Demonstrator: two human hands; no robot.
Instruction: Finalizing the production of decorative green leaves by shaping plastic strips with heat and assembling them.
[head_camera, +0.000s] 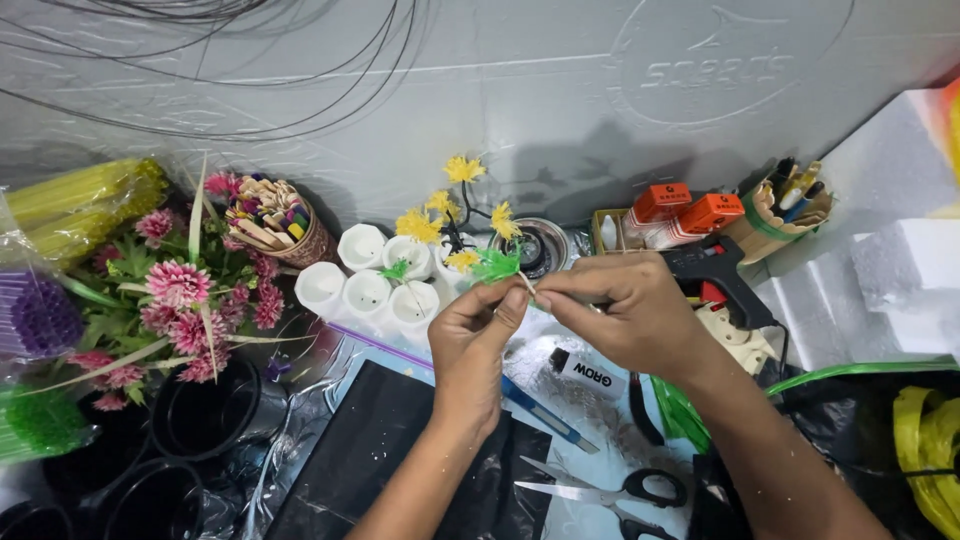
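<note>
Pinching a green paper leaf (497, 265) at frame centre, both hands — left hand (472, 345), right hand (625, 310); yellow flower sprig (452, 215) looked built, leaf seemingly unattached

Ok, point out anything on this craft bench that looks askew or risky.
The scissors lie with blades open near the front edge, close to the left hand. The glue gun rests on its side behind the right hand. Both hands pinch a small green leaf piece. Otherwise just busy clutter.
</note>
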